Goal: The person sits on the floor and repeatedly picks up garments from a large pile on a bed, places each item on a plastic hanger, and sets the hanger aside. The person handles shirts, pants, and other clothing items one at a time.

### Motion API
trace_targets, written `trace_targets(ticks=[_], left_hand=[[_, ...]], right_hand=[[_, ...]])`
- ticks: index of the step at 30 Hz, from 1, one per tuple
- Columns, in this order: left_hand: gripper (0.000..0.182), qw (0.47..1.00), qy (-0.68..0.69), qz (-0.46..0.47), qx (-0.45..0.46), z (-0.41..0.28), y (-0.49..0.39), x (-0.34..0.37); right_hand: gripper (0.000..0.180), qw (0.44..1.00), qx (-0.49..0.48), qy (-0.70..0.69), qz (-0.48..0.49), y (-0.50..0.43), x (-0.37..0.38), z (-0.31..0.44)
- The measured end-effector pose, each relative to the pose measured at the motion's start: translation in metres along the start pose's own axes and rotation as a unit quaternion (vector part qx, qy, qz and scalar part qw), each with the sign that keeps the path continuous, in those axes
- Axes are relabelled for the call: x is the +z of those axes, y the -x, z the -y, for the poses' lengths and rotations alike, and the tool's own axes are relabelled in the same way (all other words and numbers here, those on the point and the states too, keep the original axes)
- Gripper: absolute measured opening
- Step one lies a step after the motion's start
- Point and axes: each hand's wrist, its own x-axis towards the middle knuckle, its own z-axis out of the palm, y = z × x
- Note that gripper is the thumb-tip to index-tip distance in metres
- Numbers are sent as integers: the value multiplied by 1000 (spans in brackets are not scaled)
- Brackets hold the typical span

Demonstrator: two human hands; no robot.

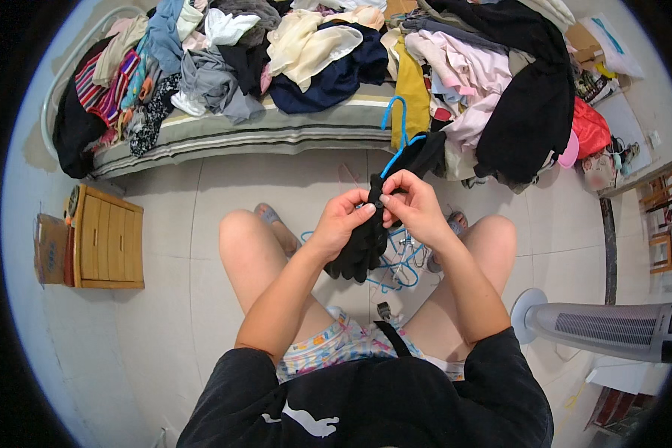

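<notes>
A black garment [358, 252] hangs between my knees on a blue clothes hanger [395, 162], whose hook points up toward the bed. My left hand [344, 218] pinches the garment's edge between thumb and fingers. Just beside it, my right hand [411, 204] pinches the same edge, close to a small dark round button [378, 205]. Part of the garment spreads behind the hanger toward the bed. Several more blue hangers [406, 266] lie on the floor between my feet, partly hidden by the garment.
Heaped clothes [313, 50] cover much of a bed with a striped sheet [229, 137] ahead. A wooden cabinet [112, 238] and a cardboard box [52, 249] stand at the left. At the right are a tower fan [605, 330] and a red plastic bag [589, 129].
</notes>
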Motion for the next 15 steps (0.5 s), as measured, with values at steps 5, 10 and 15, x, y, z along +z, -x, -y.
trace_targets(ticks=[5,10,15], left_hand=[[17,998,-57,-11,2,1,2,-3],[22,955,-282,-31,89,-12,5,-7],[30,924,-366,-27,107,-51,25,5]], right_hand=[[15,999,-5,40,-22,2,-4,1],[18,969,-81,115,-204,-2,-25,-3],[44,777,-250,478,-325,-5,-55,19]])
